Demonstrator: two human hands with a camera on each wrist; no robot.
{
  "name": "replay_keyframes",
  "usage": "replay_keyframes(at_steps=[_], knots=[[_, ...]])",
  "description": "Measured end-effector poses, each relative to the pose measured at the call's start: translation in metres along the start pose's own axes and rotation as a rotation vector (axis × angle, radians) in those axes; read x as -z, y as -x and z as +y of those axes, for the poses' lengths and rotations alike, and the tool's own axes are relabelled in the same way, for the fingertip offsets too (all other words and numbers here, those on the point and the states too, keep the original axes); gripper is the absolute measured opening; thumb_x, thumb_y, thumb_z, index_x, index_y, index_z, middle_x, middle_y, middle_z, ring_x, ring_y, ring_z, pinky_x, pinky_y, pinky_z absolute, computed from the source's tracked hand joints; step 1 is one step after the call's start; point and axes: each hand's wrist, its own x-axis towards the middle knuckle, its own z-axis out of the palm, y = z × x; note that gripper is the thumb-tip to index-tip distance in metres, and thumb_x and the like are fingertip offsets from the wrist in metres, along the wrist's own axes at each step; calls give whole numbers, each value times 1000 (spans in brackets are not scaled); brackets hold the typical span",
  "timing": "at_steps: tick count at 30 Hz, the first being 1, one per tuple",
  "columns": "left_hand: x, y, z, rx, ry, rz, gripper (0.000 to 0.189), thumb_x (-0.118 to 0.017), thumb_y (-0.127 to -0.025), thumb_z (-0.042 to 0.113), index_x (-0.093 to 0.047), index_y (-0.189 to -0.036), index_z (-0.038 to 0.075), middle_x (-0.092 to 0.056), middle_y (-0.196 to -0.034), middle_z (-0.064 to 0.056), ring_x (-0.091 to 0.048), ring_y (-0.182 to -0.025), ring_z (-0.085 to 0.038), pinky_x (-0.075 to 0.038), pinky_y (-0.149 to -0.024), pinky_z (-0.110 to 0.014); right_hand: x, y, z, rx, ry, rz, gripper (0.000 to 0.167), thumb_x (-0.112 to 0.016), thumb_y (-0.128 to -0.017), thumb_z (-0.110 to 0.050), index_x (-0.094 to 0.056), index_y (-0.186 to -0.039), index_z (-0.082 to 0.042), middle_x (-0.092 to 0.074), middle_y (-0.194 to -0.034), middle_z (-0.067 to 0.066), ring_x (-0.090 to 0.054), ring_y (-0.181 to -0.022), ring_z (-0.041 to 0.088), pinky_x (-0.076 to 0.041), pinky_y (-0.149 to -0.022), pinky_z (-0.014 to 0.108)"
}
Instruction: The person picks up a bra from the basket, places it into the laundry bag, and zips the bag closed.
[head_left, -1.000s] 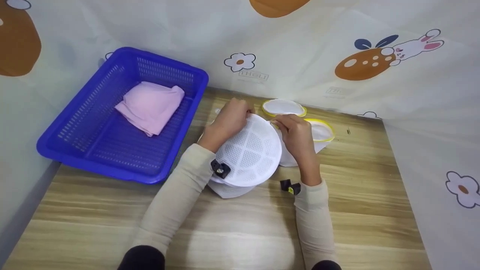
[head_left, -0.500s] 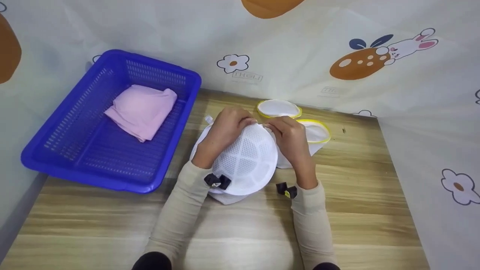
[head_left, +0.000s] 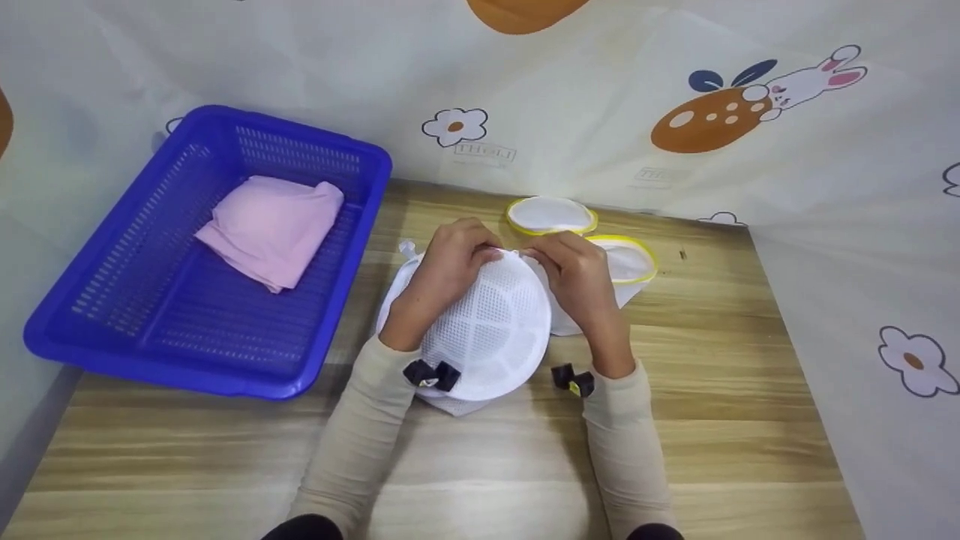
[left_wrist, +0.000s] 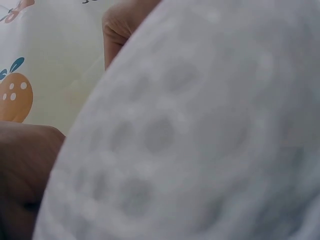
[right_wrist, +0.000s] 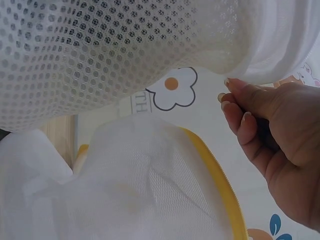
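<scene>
A white mesh laundry bag [head_left: 487,330] with a round, ribbed lid stands tilted on the table, its lid towards me. My left hand [head_left: 442,274] grips the top of its rim, fingers curled over the far edge. Close beside it, my right hand [head_left: 581,281] pinches the rim with thumb and fingertips; what exactly lies between them is too small to tell. In the right wrist view, the right hand [right_wrist: 280,135] has its fingertips at the bag's white edge [right_wrist: 265,70]. Blurred mesh [left_wrist: 175,135] fills most of the left wrist view, hiding the left fingertips.
On the left, a blue plastic basket [head_left: 217,382] holds a folded pink cloth [head_left: 274,225]. Two white bags with yellow zipped rims, one farther back [head_left: 551,216] and one nearer [head_left: 626,262], stand behind my right hand. A patterned sheet [head_left: 585,97] borders the wooden table [head_left: 720,405].
My right hand has moved left along the rim, closer to my left hand. The bag's lid has tipped more towards me. The head view has shifted slightly.
</scene>
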Motion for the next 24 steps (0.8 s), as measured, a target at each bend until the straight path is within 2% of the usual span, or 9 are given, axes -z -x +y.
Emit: replay_keyframes(at_steps=[5,14,24], knots=[[0,-1,-3,-21,1,50,7,-70,-83,4,-72,-85,-2,-66,-82,-11,-63,-79,-24,-50,-76,-33,0,-1,0,4,-12,9,6,-74,-81,-4,-74,-86,-2,-68,-78,7,-65,-73,19,-53,-63,31],[1,2,-7,4,13,107,2,-72,-81,3,-73,-81,1,-68,-81,-9,-64,-78,-23,-51,-74,-32,-2,-2,-1,18,-21,0,4,-73,-82,-4,-75,-85,-2,-68,-78,7,-65,-73,20,-54,-63,33],[0,4,-5,23,20,114,4,-71,-82,0,-72,-79,3,-68,-81,-9,-64,-77,-22,-51,-73,-32,0,1,-1,5,-20,-9,4,-74,-82,-4,-74,-86,-3,-68,-77,7,-64,-70,19,-52,-60,32]])
